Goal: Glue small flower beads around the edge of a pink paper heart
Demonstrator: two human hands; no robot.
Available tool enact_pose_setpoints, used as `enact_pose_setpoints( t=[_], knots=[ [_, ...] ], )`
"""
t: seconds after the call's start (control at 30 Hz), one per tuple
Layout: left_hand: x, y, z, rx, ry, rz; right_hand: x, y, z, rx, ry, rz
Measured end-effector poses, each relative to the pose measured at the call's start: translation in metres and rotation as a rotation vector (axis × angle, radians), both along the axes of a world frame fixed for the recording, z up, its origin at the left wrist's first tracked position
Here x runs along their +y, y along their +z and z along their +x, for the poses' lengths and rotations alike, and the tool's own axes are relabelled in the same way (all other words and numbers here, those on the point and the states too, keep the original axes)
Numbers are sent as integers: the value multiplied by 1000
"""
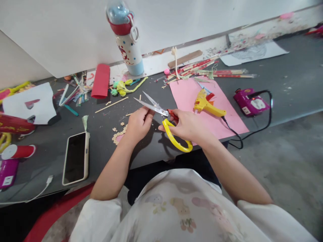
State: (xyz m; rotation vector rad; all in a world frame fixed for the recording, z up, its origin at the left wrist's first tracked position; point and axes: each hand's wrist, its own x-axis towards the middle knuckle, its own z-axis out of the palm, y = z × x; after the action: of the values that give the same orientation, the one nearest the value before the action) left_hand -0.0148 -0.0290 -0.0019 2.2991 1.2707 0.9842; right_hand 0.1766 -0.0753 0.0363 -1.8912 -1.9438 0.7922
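My right hand [188, 127] grips yellow-handled scissors [161, 116] over the dark table [290, 87]. The blades are spread open and point up and to the left. My left hand [138, 122] is closed just left of the blades, its fingertips pinched near them on something too small to make out. Small pale cut bits [118, 135] lie on the table below the left hand.
A phone [75, 157] lies at the left. A pink sheet [207, 111] with a yellow glue gun [207, 104] lies right of my hands, a purple power strip [249, 102] beyond. A water bottle [127, 40], red paper roll [101, 80] and sticks [214, 69] sit at the back.
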Motion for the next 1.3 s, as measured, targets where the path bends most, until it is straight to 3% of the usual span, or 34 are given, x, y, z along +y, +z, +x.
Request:
enact_pose_setpoints(
  t=[0.1,0.33,0.57,0.9,1.17,1.3],
  knots=[
    [-3,-5,1,103,88,157,1,-2,-2,8,-13,-14],
    [-2,-12,-4,108,74,356,0,-8,-4,49,38,13],
    [-3,3,-4,-27,-59,132,-1,-3,3,10,140,62],
    [-4,10,-4,-154,-87,-159,-2,0,6,13,129,61],
    [-2,10,-2,-93,-67,-103,-2,4,3,-7,45,21],
    [-2,7,-1,-3,-22,29,-2,4,0,12,19,-31]
  ],
)
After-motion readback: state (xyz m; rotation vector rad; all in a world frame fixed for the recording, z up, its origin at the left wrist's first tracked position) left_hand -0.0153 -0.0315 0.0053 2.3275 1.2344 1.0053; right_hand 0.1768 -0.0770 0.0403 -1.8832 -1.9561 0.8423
